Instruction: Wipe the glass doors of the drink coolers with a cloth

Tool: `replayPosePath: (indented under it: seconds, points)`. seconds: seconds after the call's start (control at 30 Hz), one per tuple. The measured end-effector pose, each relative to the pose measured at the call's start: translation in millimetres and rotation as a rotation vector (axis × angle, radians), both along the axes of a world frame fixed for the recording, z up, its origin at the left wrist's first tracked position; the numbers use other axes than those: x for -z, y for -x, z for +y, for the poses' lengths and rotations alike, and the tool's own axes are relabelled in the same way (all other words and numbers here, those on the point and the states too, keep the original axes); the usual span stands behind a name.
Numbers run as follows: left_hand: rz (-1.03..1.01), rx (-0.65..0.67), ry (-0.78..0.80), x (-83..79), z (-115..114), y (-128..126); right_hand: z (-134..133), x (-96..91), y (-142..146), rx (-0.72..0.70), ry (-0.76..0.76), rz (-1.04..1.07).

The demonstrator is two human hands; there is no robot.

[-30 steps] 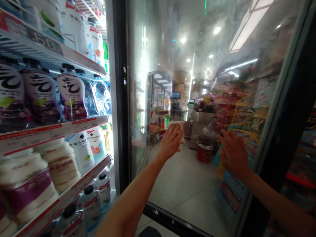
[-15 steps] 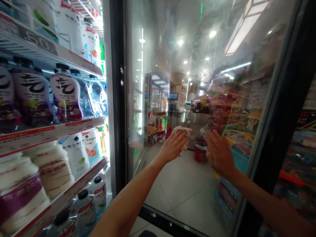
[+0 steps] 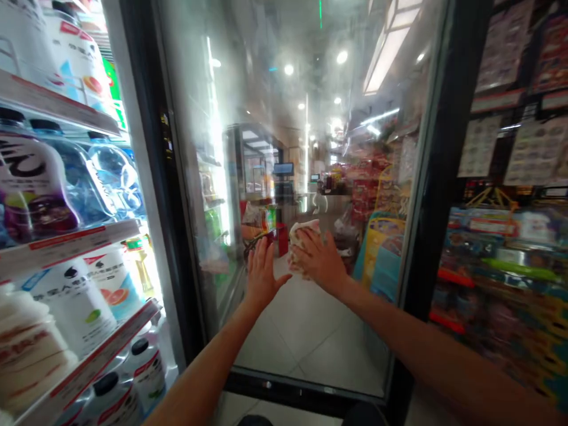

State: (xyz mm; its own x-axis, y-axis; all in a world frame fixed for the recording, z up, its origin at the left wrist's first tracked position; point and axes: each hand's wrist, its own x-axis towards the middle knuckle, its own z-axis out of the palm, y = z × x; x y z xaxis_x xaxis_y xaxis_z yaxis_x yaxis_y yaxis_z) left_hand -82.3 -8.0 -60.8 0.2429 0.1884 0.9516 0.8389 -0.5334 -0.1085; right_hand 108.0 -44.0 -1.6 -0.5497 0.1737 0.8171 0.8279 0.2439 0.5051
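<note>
The cloth has passed from our left hand, now bare with fingers spread just beside it, to our right hand, holding it against the glass; the right seemingly does the work now.

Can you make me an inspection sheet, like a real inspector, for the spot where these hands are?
Surface: glass door in a dark frame; hazy near the top, with bright lights showing in it.
Job's things: one pale, crumpled cloth at the glass.
Clutter: packaged goods crowd the right side, many blurred.
Grippers: bare hands. The right hand lies over the cloth, its grip hidden; the left hand has spread fingers and no cloth.
Cables: nothing seen.
Surroundings: bottles on shelves at the left.
</note>
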Motion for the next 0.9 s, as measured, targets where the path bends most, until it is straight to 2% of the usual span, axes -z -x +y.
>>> replayPosePath:
  seconds: [0.1,0.17,0.2,0.23,0.33,0.37,0.4,0.43,0.47,0.57,0.6,0.63,0.67,0.7,0.8,0.83,0.87,0.9]
  points:
    - [-0.041,-0.133,0.084,7.0,0.6,10.3,-14.2,-35.1,-54.0,0.137,-0.086,0.092]
    - [-0.032,-0.155,0.106,8.5,-0.2,8.4,-26.6,-39.6,-90.5,0.242,-0.174,0.254]
    - [-0.032,-0.162,0.111,8.5,-0.8,6.5,-33.0,-29.7,-104.1,0.267,-0.196,0.283]
    - [-0.036,-0.168,0.113,8.2,-1.4,4.7,-39.4,-11.5,-113.5,0.269,-0.197,0.262]
    - [-0.048,-0.177,0.112,7.6,-1.9,2.3,-54.2,69.5,-122.3,0.168,-0.031,-0.104]
    - [-0.049,-0.177,0.110,7.8,-1.4,2.6,-56.5,91.8,-122.2,0.131,0.012,-0.213]
    - [-0.049,-0.174,0.108,8.2,-0.6,3.2,-57.4,105.2,-122.1,0.123,0.044,-0.267]
    - [-0.048,-0.171,0.106,8.7,0.3,3.8,-57.2,107.5,-122.5,0.120,0.055,-0.286]
    - [-0.047,-0.167,0.103,9.2,1.1,4.5,-56.0,99.0,-123.5,0.135,0.055,-0.254]
    - [-0.051,-0.158,0.102,9.9,1.9,5.1,-48.0,37.8,-125.8,0.231,-0.026,0.056]
    - [-0.051,-0.152,0.106,9.8,1.6,4.9,-44.4,20.8,-124.3,0.247,-0.070,0.160]
    - [-0.052,-0.146,0.110,9.6,1.1,4.5,-40.9,12.2,-120.8,0.235,-0.074,0.199]
    - [-0.056,-0.141,0.111,9.4,0.6,4.1,-38.2,13.8,-115.4,0.200,-0.057,0.184]
    - [-0.059,-0.137,0.110,9.2,0.3,3.8,-36.6,25.0,-108.8,0.148,-0.015,0.119]
    - [-0.064,-0.132,0.094,9.5,0.5,3.7,-37.3,83.6,-91.7,-0.020,0.127,-0.215]
    - [-0.064,-0.134,0.088,9.9,1.0,3.8,-38.3,96.9,-90.0,-0.054,0.144,-0.286]
    - [-0.063,-0.137,0.082,10.3,1.5,4.0,-39.3,101.4,-91.2,-0.069,0.146,-0.331]
    - [-0.063,-0.140,0.076,10.7,2.0,4.2,-40.4,96.2,-94.7,-0.060,0.130,-0.332]
